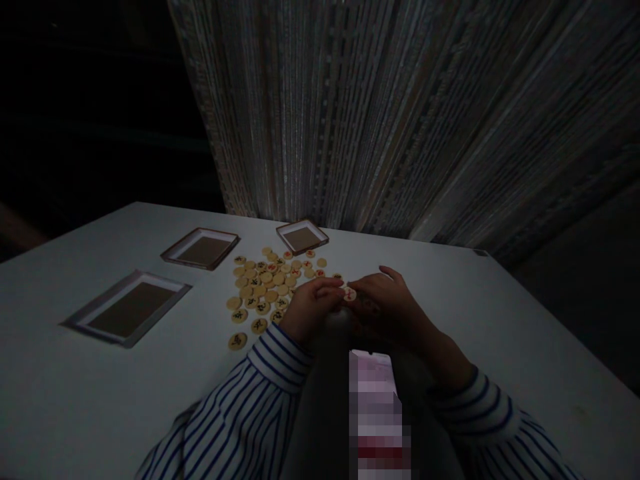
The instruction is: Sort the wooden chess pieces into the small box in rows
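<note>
Between my two hands is a round Chinese chess piece (349,294) with a red character facing up. The fingertips of my left hand (315,305) close on its left side. My right hand (393,300) meets it from the right, with fingers bent inward and partly in shadow; one digit sticks out at the top. Just beyond and left of my hands, a loose heap of Chinese chess pieces (271,295) lies on the white table (200,387). Some show black characters, some red, and others have blank faces up.
Two shallow open trays, one at the left back (225,235) and one at the middle back (303,252), stand behind the pieces. A larger tray (100,340) lies at the left. A lit phone (375,377) is below my hands. A striped curtain (320,120) hangs behind the table.
</note>
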Action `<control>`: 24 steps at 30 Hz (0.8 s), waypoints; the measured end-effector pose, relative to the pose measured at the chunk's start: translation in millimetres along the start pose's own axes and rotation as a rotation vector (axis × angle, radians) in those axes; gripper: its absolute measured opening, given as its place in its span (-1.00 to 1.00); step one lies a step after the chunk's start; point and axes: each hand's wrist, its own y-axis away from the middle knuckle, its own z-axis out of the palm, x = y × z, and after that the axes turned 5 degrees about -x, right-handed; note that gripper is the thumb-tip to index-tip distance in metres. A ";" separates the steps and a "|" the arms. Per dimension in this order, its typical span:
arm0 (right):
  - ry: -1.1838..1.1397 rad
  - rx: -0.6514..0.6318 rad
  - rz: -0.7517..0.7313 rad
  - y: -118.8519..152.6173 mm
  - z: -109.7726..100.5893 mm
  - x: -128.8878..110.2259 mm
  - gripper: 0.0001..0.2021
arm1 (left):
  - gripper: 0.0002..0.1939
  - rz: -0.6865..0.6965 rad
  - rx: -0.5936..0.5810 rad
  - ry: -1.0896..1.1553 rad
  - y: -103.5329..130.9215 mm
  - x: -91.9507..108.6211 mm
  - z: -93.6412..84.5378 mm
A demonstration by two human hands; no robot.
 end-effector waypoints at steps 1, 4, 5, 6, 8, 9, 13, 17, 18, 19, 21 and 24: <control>-0.006 -0.005 0.005 2.1 -0.4 0.3 -0.79 | -0.68 -0.005 -0.005 -0.003 -0.1 -0.6 0.5; -0.025 -0.018 0.016 7.1 -0.6 1.3 -0.77 | -0.71 -0.017 -0.023 -0.014 -0.2 -1.9 1.7; -0.033 -0.019 0.017 8.4 -0.3 1.5 -0.77 | -0.72 -0.016 -0.029 -0.015 -0.1 -2.1 2.1; -0.043 -0.018 0.019 9.7 0.1 1.8 -0.77 | -0.72 -0.012 -0.033 -0.014 0.1 -2.4 2.6; -0.065 -0.009 0.026 12.0 1.2 2.2 -0.77 | -0.72 -0.004 -0.042 -0.011 0.7 -2.9 3.5; -0.077 -0.002 0.030 13.1 1.9 2.4 -0.77 | -0.71 0.000 -0.046 -0.010 1.1 -3.2 4.0; -0.117 0.027 0.040 17.2 3.8 3.9 -0.79 | -0.71 0.022 -0.073 -0.005 2.7 -4.4 5.6; -0.137 0.041 0.036 20.4 2.7 5.9 -0.80 | -0.74 0.051 -0.094 -0.078 5.0 -3.2 8.5; -0.138 0.034 0.035 21.0 2.1 6.2 -0.80 | -0.75 0.054 -0.098 -0.095 5.7 -2.6 9.8; -0.136 0.025 0.035 21.5 1.5 6.2 -0.79 | -0.75 0.053 -0.103 -0.105 6.4 -2.2 11.3; -0.131 0.008 0.039 22.1 0.1 5.4 -0.80 | -0.74 0.050 -0.106 -0.105 7.5 -1.9 14.4; -0.123 -0.007 0.046 22.6 -1.8 3.2 -0.81 | -0.71 0.044 -0.075 -0.095 8.4 -3.3 18.5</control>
